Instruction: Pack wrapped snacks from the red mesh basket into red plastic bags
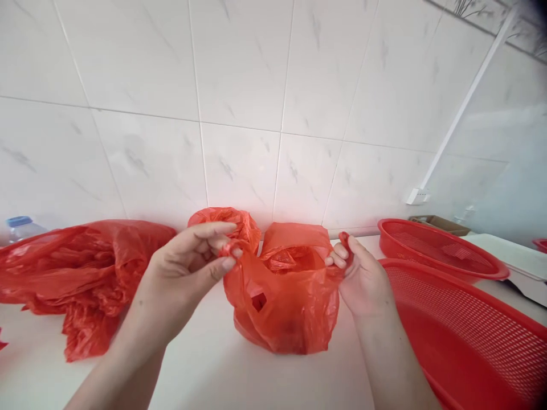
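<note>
A red plastic bag [286, 313] stands on the white table in front of me, its top partly open and a small hole in its near side. My left hand [188, 279] pinches a twisted handle of the bag between thumb and fingers. On the other side, my right hand [363, 279] is closed around the opposite handle, whose end sticks up past the thumb. What lies inside the bag is hidden. Behind it, against the wall, are a crumpled red bag [231, 219] and a squarish red-wrapped bundle [294, 232].
A large heap of red plastic bags [123, 250] lies at left, with a blue-capped bottle [21, 228] behind. Two red mesh baskets [465, 302] stand at right. Beyond them are a white scale-like device [513, 256] and a brown tray [440, 224]. A tiled wall [239, 165] closes the back.
</note>
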`<move>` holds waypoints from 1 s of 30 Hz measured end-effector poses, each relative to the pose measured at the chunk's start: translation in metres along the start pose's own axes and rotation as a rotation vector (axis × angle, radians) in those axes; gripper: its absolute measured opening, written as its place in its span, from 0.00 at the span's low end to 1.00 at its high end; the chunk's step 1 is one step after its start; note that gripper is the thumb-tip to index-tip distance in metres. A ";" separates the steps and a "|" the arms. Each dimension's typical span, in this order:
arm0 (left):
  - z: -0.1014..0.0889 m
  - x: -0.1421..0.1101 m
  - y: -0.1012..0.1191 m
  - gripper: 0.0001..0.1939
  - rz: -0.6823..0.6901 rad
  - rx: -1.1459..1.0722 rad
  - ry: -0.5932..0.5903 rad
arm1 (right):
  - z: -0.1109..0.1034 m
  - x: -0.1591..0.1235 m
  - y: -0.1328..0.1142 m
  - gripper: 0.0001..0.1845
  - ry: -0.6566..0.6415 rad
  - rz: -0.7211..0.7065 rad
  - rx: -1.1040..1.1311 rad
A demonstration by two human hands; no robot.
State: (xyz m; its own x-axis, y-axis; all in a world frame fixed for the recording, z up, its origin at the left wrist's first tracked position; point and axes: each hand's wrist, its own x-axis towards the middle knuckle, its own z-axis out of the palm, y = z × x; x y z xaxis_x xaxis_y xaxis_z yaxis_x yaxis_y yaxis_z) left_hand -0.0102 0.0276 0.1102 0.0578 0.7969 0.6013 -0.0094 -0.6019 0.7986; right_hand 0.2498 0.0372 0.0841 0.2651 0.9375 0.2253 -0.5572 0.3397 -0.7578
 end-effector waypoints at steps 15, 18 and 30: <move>0.021 -0.018 0.003 0.08 -0.005 0.195 0.115 | 0.034 -0.052 0.008 0.24 -0.414 0.130 -0.381; 0.028 -0.022 0.004 0.05 -0.020 0.094 -0.036 | 0.045 -0.064 0.013 0.35 -0.519 0.249 -0.576; 0.038 -0.021 -0.011 0.10 0.263 0.486 -0.388 | 0.037 -0.044 0.019 0.13 -0.459 0.289 -0.645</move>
State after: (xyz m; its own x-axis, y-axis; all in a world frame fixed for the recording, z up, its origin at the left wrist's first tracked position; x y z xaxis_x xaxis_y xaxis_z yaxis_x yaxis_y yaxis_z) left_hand 0.0266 0.0155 0.0873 0.4703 0.5989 0.6481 0.3728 -0.8005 0.4692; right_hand 0.1985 0.0055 0.0822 -0.2426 0.9660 0.0899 0.0418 0.1030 -0.9938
